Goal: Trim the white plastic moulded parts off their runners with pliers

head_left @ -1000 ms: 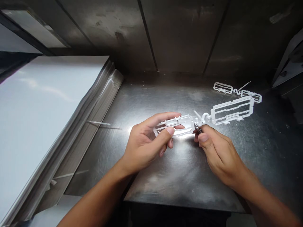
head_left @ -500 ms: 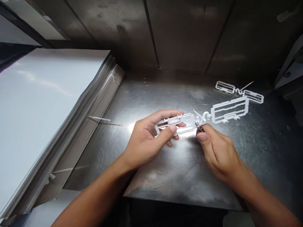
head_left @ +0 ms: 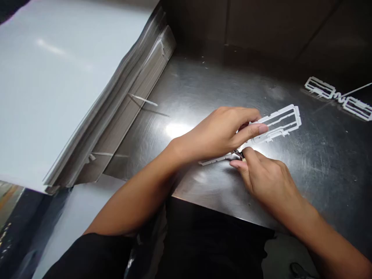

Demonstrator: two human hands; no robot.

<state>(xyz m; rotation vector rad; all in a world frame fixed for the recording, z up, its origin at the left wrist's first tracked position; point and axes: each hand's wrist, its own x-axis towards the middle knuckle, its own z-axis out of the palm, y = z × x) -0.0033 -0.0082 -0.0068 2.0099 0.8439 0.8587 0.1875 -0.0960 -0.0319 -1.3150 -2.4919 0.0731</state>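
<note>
Steel bench top (head_left: 305, 170), scuffed and glaring under the light, dark metal panels behind. Far left: stack of pale sheets (head_left: 58, 77), edges fanned, sitting partly over the bench edge, well apart from the hands.

Left hand (head_left: 221, 131) reaches across from the left and pinches the white plastic frame part (head_left: 283, 120), thumb on the near rail, fingers over the top. Grip is closed on it. Part's long axis runs lower-left to upper-right; its upper-right end sticks out free past the fingers, its lower-left end (head_left: 215, 159) shows under the hand, low to the bench. Can't tell if it touches the steel.

Right hand (head_left: 261, 178) sits just below and right of the left, fingers clamped on a small dark-tipped tool (head_left: 238, 154). Tool tip meets the part's near edge, between the two hands. Right hand is the nearer one to that spot; most of the part lies up and right of it.

Far right: another white frame piece (head_left: 338, 97) lies flat on the bench, well apart.
</note>
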